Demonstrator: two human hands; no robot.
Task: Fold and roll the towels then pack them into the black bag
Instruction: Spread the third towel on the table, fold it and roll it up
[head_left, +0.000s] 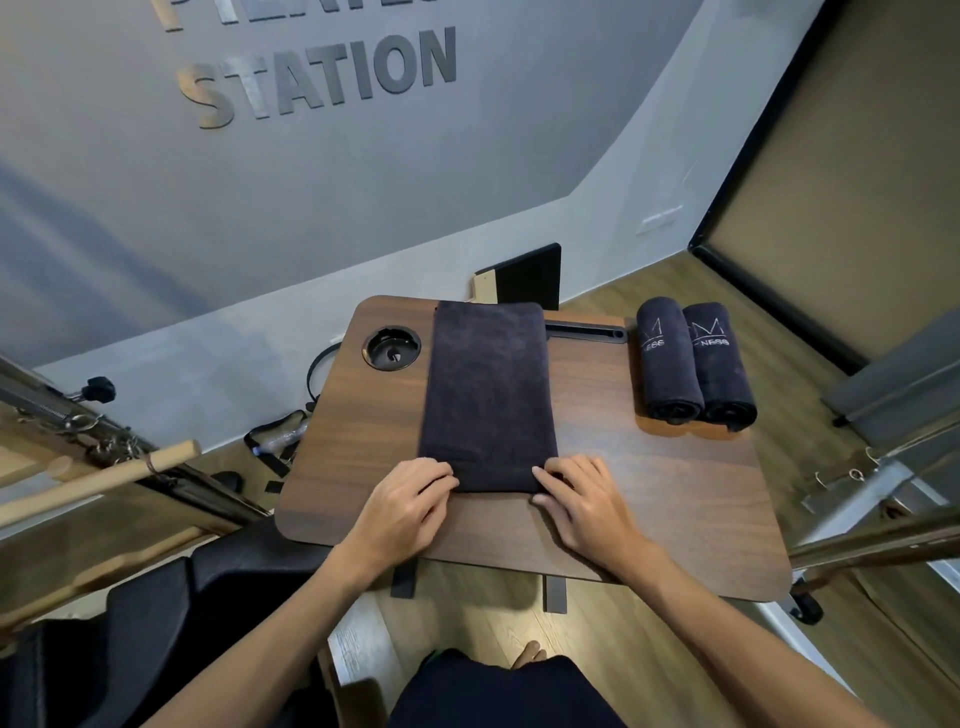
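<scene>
A dark folded towel (488, 395) lies as a long strip down the middle of the wooden table (649, 499). Its near end is turned up into the start of a roll. My left hand (405, 506) grips the left corner of that near end. My right hand (584, 501) grips the right corner with curled fingers. Two rolled dark towels (693, 364) with pale logos lie side by side at the table's far right. The black bag is not in view.
A round cup holder (390, 347) is sunk into the table's far left, and a black slot (584, 331) runs along the far edge. A black board (527, 278) leans on the wall behind. Exercise equipment with a wooden bar (98, 480) stands left; metal frame parts (862, 483) stand right.
</scene>
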